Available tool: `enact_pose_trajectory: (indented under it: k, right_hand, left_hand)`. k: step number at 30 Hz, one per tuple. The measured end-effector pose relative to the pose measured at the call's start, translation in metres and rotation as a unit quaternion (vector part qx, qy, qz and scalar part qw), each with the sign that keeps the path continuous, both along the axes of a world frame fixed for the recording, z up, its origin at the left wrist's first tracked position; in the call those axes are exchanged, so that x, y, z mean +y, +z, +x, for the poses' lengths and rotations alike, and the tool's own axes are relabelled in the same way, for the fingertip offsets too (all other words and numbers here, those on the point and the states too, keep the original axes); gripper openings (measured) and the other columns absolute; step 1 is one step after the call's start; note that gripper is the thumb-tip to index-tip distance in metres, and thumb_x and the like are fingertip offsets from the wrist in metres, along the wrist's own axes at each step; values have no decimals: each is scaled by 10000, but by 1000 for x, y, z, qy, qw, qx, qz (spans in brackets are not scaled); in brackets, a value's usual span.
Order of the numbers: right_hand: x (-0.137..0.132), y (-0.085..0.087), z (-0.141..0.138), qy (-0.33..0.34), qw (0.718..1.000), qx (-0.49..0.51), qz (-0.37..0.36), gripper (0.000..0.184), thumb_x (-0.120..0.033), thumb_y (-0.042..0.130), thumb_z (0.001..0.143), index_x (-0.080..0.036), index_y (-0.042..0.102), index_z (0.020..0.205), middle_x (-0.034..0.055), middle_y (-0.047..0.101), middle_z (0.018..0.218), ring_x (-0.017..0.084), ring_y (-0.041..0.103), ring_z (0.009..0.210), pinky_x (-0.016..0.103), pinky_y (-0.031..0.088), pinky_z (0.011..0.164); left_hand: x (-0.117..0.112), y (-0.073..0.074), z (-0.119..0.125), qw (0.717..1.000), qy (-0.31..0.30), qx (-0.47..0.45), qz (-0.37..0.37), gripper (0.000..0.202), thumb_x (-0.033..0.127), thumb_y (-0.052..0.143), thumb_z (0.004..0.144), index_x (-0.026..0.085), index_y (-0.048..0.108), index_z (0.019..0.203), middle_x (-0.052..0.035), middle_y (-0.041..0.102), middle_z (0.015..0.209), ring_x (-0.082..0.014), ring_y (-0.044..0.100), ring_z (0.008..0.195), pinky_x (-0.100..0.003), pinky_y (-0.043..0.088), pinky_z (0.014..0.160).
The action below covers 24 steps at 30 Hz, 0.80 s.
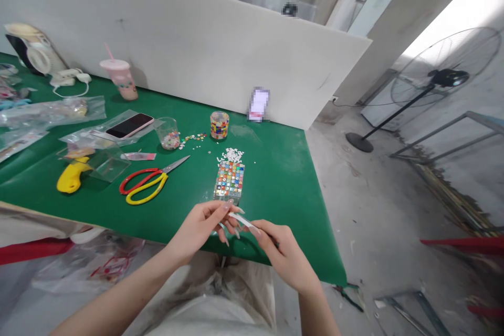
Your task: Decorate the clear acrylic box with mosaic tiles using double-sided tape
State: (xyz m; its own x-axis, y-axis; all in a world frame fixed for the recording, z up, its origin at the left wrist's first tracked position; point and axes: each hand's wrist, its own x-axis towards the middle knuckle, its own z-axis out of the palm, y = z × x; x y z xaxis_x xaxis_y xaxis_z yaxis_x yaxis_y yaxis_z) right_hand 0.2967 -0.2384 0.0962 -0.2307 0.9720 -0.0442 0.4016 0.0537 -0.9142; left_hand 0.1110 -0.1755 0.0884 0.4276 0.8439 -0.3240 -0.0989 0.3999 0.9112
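Observation:
Above the front edge of the table, a narrow white strip (241, 220) stretches between my hands. My left hand (207, 223) pinches its left end between thumb and finger, the other fingers curled loosely below. The strip's right end is in my right hand (279, 248), whose fingers are closed and partly hidden. Just beyond my left fingertips lies a box covered in colourful mosaic tiles (230, 178). A loose pile of small white pieces (233, 155) touches the area behind it. Farther back stands a round mosaic-covered cup (219, 126).
On the green table (283, 178) lie red-and-yellow scissors (153, 181), a clear cup of tiles (169, 136), a yellow-handled tool (73, 176) and a dark phone (129, 126). A lit phone (259, 105) leans on the white partition (220, 52). A fan (444, 77) stands right.

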Motion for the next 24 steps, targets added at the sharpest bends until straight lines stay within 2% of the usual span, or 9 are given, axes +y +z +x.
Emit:
enact_pose_trajectory:
  k: [8, 16, 24]
  right_hand:
    - [-1, 0, -1, -7, 1000, -13, -1, 384, -413, 397, 1000, -162, 659, 877, -24, 501, 644, 95, 349, 565, 246, 268, 539]
    - [-2, -1, -2, 3, 1000, -27, -16, 393, -417, 381, 1002, -168, 658, 875, -10, 540, 686, 102, 355, 576, 253, 273, 552]
    - [-4, 0, -2, 2, 1000, -21, -11, 365, -398, 391, 1000, -180, 676, 935, -9, 573, 705, 107, 388, 586, 251, 290, 565]
  left_hand:
    - [0, 3, -1, 1000, -7, 18, 16, 415, 531, 741, 717, 130, 752, 825, -45, 692, 667, -167, 640, 600, -224, 517, 463]
    - [-2, 4, -2, 997, -25, 68, 41, 222, 373, 714, 745, 155, 731, 783, -16, 698, 641, -143, 627, 572, -207, 517, 491]
    - [0, 13, -4, 994, -41, 91, 55, 279, 413, 618, 796, 155, 720, 822, -7, 716, 665, -149, 640, 583, -220, 531, 515]
